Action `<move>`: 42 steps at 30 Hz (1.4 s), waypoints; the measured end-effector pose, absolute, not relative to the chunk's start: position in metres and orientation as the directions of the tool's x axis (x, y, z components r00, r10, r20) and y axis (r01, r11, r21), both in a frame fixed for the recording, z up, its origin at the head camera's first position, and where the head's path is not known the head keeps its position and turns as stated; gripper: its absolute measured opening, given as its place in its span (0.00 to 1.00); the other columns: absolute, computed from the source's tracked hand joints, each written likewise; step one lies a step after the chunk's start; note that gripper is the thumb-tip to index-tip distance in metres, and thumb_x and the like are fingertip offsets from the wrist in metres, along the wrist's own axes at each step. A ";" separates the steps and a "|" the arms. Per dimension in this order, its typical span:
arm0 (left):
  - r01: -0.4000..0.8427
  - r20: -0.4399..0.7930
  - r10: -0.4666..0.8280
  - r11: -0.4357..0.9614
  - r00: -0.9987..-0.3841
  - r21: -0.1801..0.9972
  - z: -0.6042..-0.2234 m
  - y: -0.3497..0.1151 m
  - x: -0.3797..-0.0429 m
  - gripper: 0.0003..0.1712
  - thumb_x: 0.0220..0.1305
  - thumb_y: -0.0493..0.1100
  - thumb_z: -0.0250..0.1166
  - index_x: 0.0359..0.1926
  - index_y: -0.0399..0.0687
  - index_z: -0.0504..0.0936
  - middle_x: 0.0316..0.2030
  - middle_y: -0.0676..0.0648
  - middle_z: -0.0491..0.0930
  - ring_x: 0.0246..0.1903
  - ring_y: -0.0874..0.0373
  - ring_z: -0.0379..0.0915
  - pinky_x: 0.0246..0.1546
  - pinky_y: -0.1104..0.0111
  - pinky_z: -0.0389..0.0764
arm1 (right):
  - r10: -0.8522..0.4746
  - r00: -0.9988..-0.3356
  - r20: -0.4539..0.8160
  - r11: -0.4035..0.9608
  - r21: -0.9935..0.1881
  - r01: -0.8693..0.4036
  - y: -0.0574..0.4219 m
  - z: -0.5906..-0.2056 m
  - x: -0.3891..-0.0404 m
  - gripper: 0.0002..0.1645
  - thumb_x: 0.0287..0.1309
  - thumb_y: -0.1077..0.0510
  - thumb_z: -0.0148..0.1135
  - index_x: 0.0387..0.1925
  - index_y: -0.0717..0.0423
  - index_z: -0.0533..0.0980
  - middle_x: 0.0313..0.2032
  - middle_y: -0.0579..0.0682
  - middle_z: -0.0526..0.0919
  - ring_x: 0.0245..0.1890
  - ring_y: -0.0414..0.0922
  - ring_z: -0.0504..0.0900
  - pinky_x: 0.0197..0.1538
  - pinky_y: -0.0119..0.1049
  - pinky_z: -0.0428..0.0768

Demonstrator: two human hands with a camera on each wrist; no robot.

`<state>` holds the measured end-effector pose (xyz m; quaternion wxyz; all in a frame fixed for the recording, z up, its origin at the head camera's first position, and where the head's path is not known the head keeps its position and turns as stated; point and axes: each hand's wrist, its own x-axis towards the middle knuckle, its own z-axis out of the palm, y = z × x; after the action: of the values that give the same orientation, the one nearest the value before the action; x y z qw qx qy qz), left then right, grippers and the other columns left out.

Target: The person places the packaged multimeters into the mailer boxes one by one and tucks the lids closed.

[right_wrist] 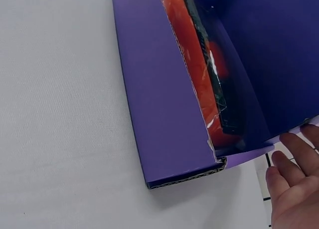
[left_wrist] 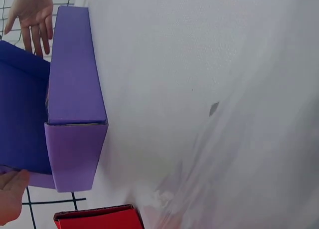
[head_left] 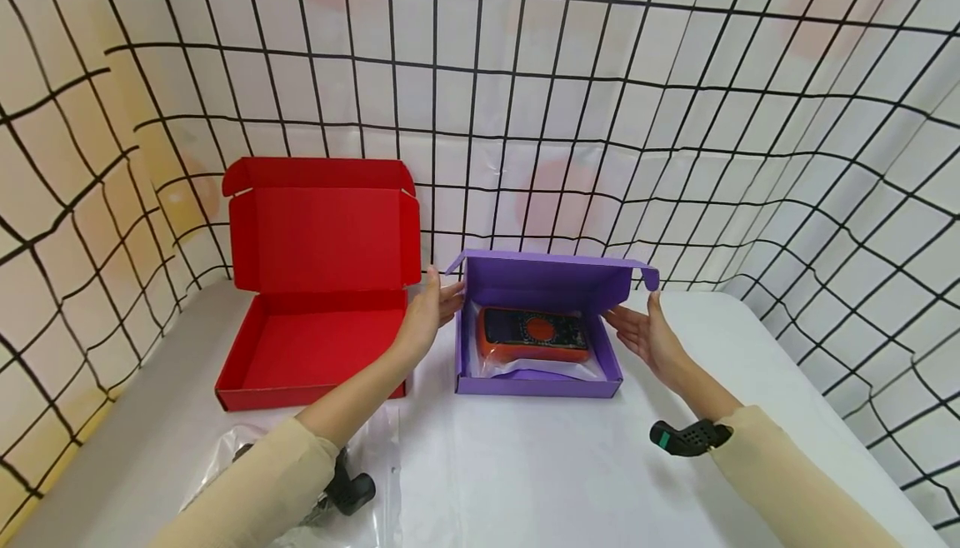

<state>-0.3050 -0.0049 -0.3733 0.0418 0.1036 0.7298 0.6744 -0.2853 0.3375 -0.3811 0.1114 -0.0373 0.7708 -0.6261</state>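
Note:
A purple cardboard box [head_left: 538, 386] stands on the table with its lid [head_left: 551, 283] tilted partly down over it. Inside lies an orange-and-black multimeter [head_left: 525, 336] in clear plastic wrap, its round dial facing up. My left hand [head_left: 424, 315] is at the box's left side, the extended fingers right at the lid's edge. On the other side my right hand [head_left: 651, 336] has its fingers extended along the lid's right side flap, thumb up. In the right wrist view, the fingertips [right_wrist: 291, 139] are close against the lid's edge.
Left of the purple box, a red cardboard box [head_left: 322, 340] has its lid raised. A clear plastic bag [head_left: 382, 465] with black items lies in front of it, partly hidden by my left forearm. Behind the table hangs a black grid [head_left: 525, 107] over white cloth.

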 end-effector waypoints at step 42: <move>-0.175 -0.232 0.187 0.279 -0.954 0.944 -0.384 -0.006 -0.273 0.27 0.65 0.49 0.52 0.64 0.47 0.68 0.63 0.42 0.66 0.65 0.44 0.56 0.63 0.46 0.56 | 0.034 -0.986 -0.164 0.435 -0.885 0.163 0.331 -0.396 -0.249 0.47 0.66 0.34 0.35 0.66 0.71 0.53 0.65 0.65 0.57 0.66 0.59 0.55 0.67 0.52 0.54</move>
<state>-0.2734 -0.0061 -0.3842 0.1508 0.0038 0.7852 0.6006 -0.2494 0.3313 -0.3955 0.0609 0.0583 0.8449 -0.5282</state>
